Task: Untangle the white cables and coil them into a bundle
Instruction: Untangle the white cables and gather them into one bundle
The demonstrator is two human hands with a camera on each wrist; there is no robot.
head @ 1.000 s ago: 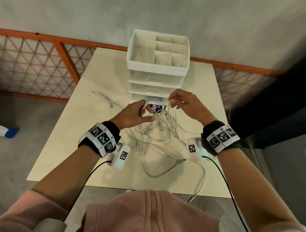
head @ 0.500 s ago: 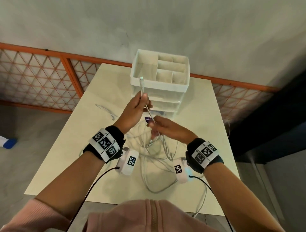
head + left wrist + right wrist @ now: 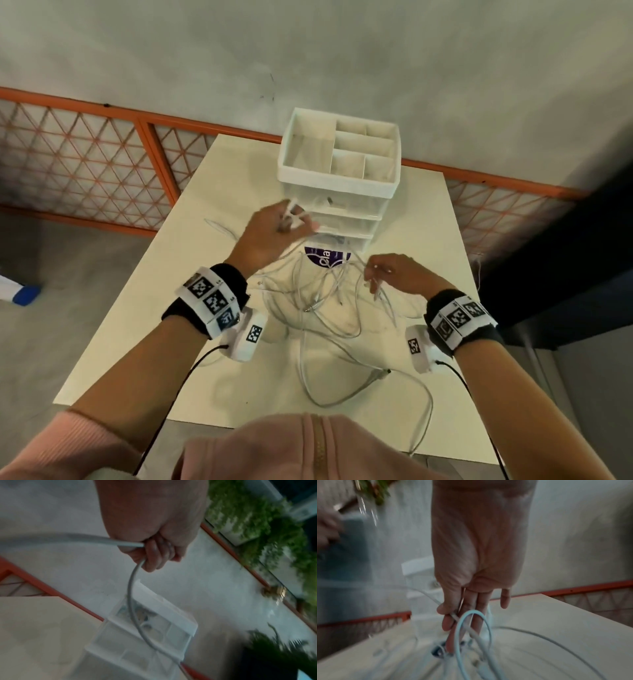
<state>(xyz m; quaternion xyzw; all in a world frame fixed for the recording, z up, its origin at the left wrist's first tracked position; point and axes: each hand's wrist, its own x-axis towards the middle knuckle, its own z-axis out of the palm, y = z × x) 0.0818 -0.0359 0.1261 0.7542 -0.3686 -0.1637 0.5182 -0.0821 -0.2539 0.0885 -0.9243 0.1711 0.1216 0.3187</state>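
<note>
White thin cables (image 3: 322, 308) lie in a loose snarl on the pale rectangular tabletop (image 3: 191, 274), between the two hands and a little nearer the person than either. From the head view, the left hand (image 3: 270, 236) is raised beyond the tangle, fingers curled round one strand whose end sticks up past its knuckles; that strand runs back and down towards the right hand (image 3: 394, 274). The right hand hangs low at the heap's right edge, pinching another strand. Just beyond the left hand stands a white plastic drawer organiser with a divided top tray (image 3: 339, 171), close enough to crowd any further pull away from the person. A purple-printed label (image 3: 327, 258) lies under the far loops. One long loop trails off the near table edge.

In the left wrist view, the hand (image 3: 154, 536) is clenched on the cable, which enters from its left and arcs down in front of the organiser (image 3: 154, 626).

In the right wrist view, the hand (image 3: 476, 574) points down, thumb and forefinger nipping a strand that runs across a pale bluish loop (image 3: 473, 632) below the fingertips. I judge that crossing to be the snag to clear next.
</note>
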